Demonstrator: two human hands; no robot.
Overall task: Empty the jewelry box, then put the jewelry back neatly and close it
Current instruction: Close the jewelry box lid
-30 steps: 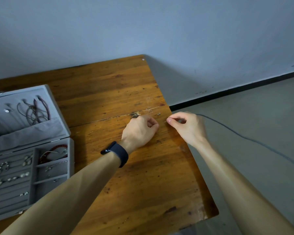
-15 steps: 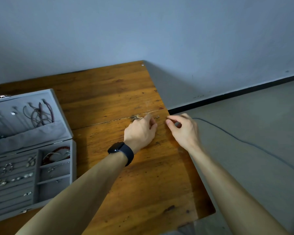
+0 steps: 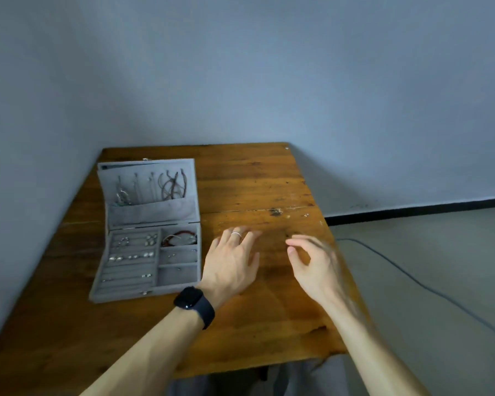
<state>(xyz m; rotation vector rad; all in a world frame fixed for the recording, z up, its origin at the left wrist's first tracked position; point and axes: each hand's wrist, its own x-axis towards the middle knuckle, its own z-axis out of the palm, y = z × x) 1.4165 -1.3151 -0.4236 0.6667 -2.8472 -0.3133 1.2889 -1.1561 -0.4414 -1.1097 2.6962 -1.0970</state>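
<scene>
- A grey jewelry box is sitting open on the left part of the wooden table, near the wall.
- Its lid is leaning back behind the tray. Silver chains and brown cords are hanging down its inner face into a grey pocket.
- Small silver pieces are sitting in the padded rows on the tray's left side. A red bracelet is lying in the far right compartment, and the two compartments nearer the person are holding only tiny bits too small to make out.
- The left hand is reaching out just right of the box, palm down, with fingers straight, spread and gripping nothing. Whether the fingertips are touching the wood is not clear.
- A thin ring is showing on one of its fingers, and a dark watch is sitting on the wrist.
- The right hand is hanging over the table's right side, blurred, with fingers loosely curled and the thumb close to the forefinger. Whether it is pinching anything cannot be told.
- Beyond it, a small silvery piece is lying on the wood close to the right edge, well apart from the box.
- A dark cable is trailing across the grey floor on the right.
</scene>
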